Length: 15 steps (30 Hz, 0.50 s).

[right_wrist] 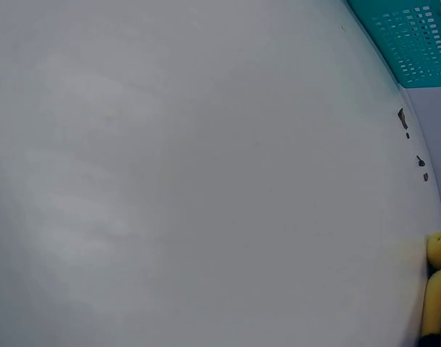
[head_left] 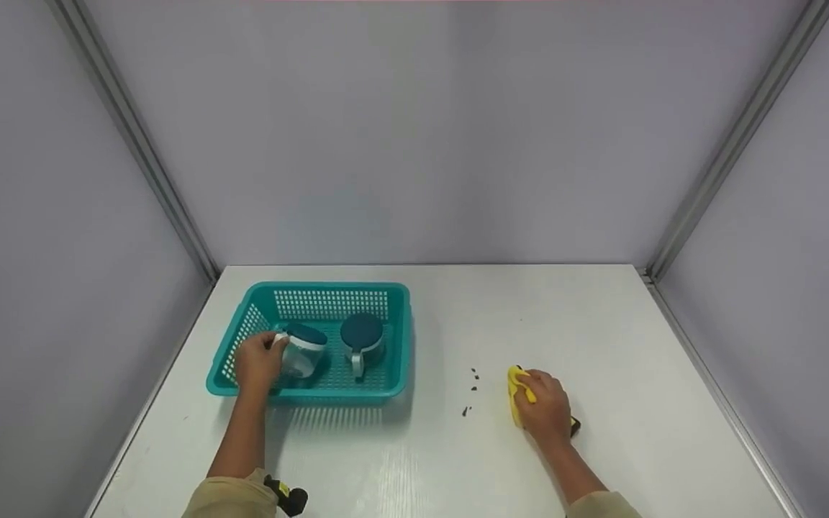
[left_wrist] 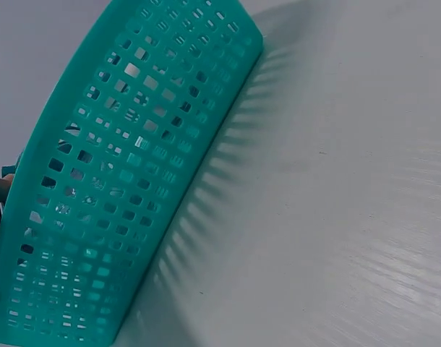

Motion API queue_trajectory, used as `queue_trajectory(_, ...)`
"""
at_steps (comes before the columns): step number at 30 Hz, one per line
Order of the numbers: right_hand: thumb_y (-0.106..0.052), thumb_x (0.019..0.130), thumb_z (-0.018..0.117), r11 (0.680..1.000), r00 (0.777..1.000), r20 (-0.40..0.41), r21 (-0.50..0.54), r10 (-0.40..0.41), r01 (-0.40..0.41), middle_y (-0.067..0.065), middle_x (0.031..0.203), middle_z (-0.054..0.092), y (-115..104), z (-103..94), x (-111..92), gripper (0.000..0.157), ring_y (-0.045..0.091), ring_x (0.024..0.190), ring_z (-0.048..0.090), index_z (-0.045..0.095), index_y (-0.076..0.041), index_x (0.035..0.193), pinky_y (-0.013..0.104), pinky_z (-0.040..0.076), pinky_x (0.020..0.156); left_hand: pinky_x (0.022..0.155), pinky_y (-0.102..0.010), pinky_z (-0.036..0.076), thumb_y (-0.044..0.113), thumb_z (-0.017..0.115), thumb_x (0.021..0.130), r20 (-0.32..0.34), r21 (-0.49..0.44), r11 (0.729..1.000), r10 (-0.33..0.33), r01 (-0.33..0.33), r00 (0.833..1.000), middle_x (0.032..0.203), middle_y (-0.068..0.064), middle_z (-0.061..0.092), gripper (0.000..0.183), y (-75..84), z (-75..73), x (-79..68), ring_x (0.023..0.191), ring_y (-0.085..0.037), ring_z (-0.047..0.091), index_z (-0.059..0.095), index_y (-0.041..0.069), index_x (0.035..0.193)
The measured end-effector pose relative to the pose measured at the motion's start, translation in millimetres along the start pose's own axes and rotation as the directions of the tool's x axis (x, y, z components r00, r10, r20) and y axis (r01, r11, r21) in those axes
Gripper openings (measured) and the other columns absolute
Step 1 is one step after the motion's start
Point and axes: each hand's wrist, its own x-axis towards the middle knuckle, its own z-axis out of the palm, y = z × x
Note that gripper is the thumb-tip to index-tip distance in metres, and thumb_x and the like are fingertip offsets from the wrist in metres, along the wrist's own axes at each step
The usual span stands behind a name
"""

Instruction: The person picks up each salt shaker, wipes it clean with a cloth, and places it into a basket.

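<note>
In the head view my left hand [head_left: 257, 361] reaches over the left side of a teal plastic basket [head_left: 378, 395] and pinches the handle of a clear jar [head_left: 302, 357] with a dark blue lid. The jar tilts inside the basket. To its right a second lidded jar [head_left: 362, 338] stands upright, its handle toward me. My right hand [head_left: 545, 404] grips a bunched yellow cloth [head_left: 514, 392] on the white table. The right wrist view catches only an edge of the yellow cloth [right_wrist: 439, 285]; in the left wrist view the basket wall [left_wrist: 144, 155] hides most of the left hand.
Several small dark scraps [head_left: 474, 388] lie on the white table [head_left: 400, 460] between the basket and the cloth. Grey panels [head_left: 414, 144] enclose the table at the back and both sides.
</note>
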Motion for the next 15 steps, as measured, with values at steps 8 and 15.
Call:
queue_trajectory(8,-0.007,0.076,0.076,1.000,1.000,0.013,-0.009,0.016,-0.016,0.004,0.101,0.069,-1.7,-0.6,-2.7,0.021,0.024,0.088,0.064,0.077,-0.014,0.095,0.041,0.052,0.068,0.096,-0.054,0.048,0.019,0.062,0.098,0.027,-0.027,0.999,0.029,-0.028,0.999,0.125,-0.027,0.063,0.037,0.1,6.1,7.5,0.116,-0.040,0.060,0.063,-0.007,0.124)
queue_trajectory(15,-0.005,0.073,0.076,1.000,1.000,-0.027,0.012,-0.014,0.015,0.005,0.100,0.070,0.5,0.7,-1.1,0.022,0.026,0.088,0.065,0.077,-0.014,0.094,0.043,0.052,0.067,0.090,-0.052,0.051,0.016,0.065,0.096,-0.015,-0.089,0.994,0.064,-0.065,0.998,0.117,-0.027,0.066,0.032,5.7,17.3,13.4,0.108,-0.038,0.063,0.067,-0.007,0.118)
